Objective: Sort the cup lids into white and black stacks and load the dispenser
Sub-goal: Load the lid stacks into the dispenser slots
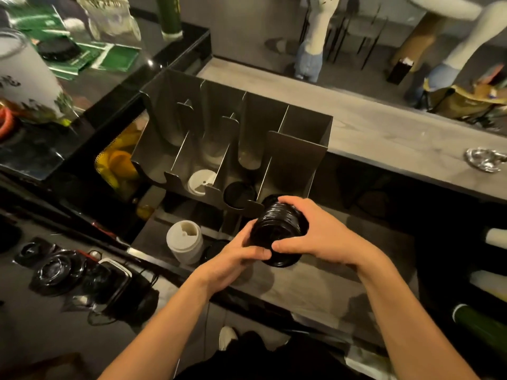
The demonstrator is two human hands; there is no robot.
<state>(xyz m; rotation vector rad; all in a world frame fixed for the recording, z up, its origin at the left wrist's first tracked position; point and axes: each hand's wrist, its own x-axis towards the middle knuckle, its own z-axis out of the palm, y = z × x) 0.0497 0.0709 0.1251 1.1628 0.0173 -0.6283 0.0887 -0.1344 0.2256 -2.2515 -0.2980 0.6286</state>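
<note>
Both hands hold a stack of black lids (277,224) on its side, just in front of the right end of the steel dispenser (290,160). My left hand (236,259) grips the stack's near end from below. My right hand (315,231) curls over its top and right side. White lids (200,181) show in one middle slot of the dispenser. Black lids (238,194) fill the slot to their right. A stack of white lids (185,244) stands upright on the counter, left of my hands.
A grey counter (315,286) lies under my hands, with a higher light shelf (384,133) behind the dispenser. Loose black lids and containers (59,270) lie at the left. Rolls and tubes (488,283) sit at the right edge. A glass case (68,86) stands at the back left.
</note>
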